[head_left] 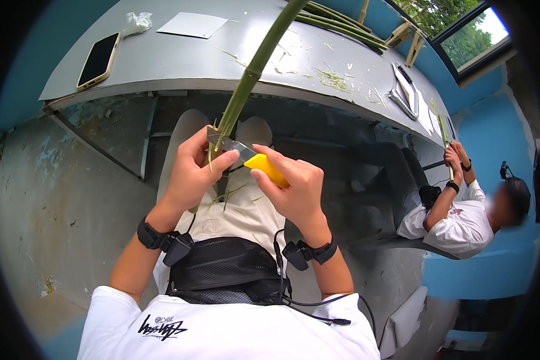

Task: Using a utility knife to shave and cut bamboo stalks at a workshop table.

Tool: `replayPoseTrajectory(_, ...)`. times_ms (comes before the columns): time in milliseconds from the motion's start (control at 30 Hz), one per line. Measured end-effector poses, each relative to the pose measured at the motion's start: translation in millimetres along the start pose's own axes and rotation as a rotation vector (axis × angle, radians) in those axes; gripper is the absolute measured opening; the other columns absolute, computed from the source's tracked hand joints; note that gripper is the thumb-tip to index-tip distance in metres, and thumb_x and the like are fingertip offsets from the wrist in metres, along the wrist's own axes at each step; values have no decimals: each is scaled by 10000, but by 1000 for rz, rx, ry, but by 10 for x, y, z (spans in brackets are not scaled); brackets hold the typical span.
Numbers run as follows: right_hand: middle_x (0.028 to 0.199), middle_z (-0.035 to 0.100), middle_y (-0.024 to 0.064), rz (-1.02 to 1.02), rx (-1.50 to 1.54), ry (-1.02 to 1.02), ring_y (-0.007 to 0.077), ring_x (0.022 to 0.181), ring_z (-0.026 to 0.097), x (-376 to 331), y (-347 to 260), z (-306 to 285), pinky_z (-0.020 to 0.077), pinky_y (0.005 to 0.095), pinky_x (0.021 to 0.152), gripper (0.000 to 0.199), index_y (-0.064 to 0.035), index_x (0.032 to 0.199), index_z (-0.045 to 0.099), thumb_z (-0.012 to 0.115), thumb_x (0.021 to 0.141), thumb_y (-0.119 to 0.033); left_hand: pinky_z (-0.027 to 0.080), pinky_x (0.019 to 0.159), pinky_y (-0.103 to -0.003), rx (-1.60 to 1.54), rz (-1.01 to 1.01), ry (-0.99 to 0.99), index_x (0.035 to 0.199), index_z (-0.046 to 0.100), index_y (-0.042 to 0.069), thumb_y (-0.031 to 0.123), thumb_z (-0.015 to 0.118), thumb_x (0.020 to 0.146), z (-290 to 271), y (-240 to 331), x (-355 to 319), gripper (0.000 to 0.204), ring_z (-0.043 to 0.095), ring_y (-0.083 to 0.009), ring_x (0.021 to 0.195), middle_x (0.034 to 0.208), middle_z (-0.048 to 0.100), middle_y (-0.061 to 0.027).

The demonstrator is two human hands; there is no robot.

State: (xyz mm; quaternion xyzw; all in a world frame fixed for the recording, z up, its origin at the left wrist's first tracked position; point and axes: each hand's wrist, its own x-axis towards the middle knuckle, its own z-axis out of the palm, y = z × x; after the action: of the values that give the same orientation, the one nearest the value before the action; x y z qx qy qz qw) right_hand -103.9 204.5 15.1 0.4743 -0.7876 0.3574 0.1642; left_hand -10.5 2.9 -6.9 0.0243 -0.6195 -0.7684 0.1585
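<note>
My left hand [186,171] is closed around the near end of a green bamboo stalk [248,84], which slants up and away over the table edge. My right hand [297,189] grips a knife [265,169] by its yellow handle. The blade lies across the split end of the stalk, and my left thumb rests at or near it; whether it touches the metal I cannot tell. Thin green strips hang from the cut end, and several shavings [227,195] lie on my light trousers.
A grey table [162,60] spans the front, bearing a phone [99,60], a white sheet [192,25], crumpled plastic [137,23], shavings [335,80] and more bamboo stalks [342,27]. At the right, a seated person [450,222] holds a thin green strip.
</note>
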Motion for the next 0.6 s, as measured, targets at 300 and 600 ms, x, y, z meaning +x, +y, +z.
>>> replayPoseTrajectory(300,815,770,29,3,9,-13,195,535,637,-2,-8,15,490,307,553,362,-161,1215,775,818,876,-283,268,568,-229,327,69,57,1044,643,48,226,784,974,-2,74,-45,238,348,-14,637,704,433,97)
replayPoseTrajectory(600,804,768,37,-7,-27,-20,194,518,605,-1,-38,-10,470,296,537,408,-143,1241,770,833,850,-242,279,538,-254,467,86,97,936,675,13,293,842,934,-54,13,-61,325,349,-32,613,654,492,69)
